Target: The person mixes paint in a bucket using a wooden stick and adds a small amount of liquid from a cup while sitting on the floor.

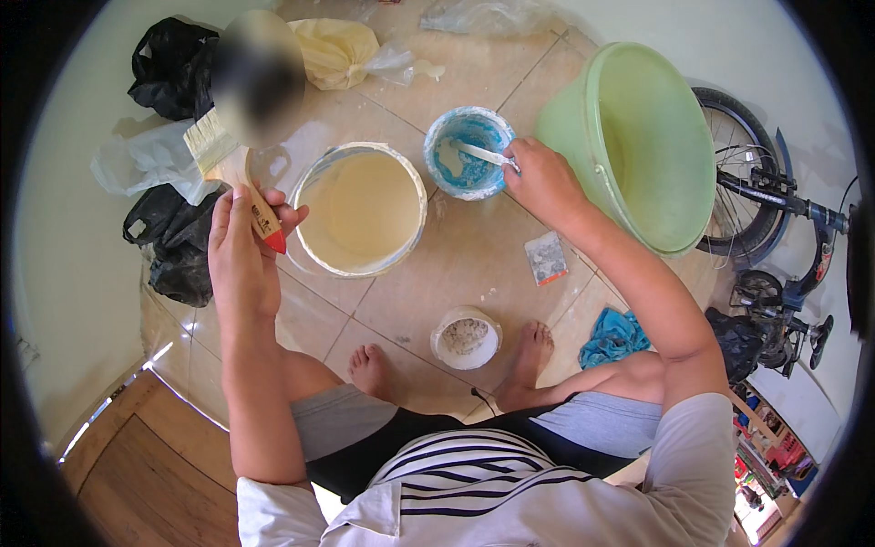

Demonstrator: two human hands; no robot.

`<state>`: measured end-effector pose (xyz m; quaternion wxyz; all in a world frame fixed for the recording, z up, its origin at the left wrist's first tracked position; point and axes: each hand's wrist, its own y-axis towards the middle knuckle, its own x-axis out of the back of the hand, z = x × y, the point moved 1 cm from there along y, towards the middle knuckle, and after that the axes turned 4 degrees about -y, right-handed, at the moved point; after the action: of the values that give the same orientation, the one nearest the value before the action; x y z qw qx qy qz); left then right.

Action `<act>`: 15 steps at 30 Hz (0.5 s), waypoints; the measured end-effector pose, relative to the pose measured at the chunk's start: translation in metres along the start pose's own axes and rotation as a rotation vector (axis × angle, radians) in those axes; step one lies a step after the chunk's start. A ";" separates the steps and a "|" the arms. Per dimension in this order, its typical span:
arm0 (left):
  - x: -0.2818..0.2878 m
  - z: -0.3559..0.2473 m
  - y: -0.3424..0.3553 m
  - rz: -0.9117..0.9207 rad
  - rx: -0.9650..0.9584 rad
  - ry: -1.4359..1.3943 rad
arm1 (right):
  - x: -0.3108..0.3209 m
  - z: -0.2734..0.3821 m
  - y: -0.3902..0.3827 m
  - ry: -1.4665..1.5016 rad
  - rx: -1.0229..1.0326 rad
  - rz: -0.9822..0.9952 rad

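My left hand (244, 239) grips a wide paintbrush (230, 170) with a wooden handle and a red tip, bristles pointing up and away, just left of a white bucket (362, 208) of cream paint. My right hand (543, 180) holds a white stirring stick (481, 154) that dips into a small round tub (468, 151) smeared with blue paint. The tub stands on the tiled floor between the cream bucket and a large green bucket (641, 143).
A small white container (466, 337) of pale lumps sits between my bare feet. A small packet (546, 258) and a blue cloth (613, 335) lie on the tiles to the right. Black and clear plastic bags (168, 182) pile at left. A bicycle (775, 228) stands at right.
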<state>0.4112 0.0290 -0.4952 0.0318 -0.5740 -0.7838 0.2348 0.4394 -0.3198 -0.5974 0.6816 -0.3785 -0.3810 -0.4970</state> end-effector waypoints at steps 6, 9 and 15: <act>0.004 0.002 0.010 -0.052 0.001 0.011 | 0.005 0.001 -0.004 0.055 0.093 -0.010; 0.010 0.003 0.015 -0.072 0.020 0.007 | 0.008 0.003 -0.001 0.120 0.063 -0.079; 0.003 0.002 0.022 -0.080 0.024 -0.059 | 0.032 0.007 0.002 0.074 0.050 -0.190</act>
<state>0.4292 0.0356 -0.5069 0.0251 -0.5348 -0.8037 0.2596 0.4474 -0.3260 -0.5660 0.6542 -0.3048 -0.4022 -0.5633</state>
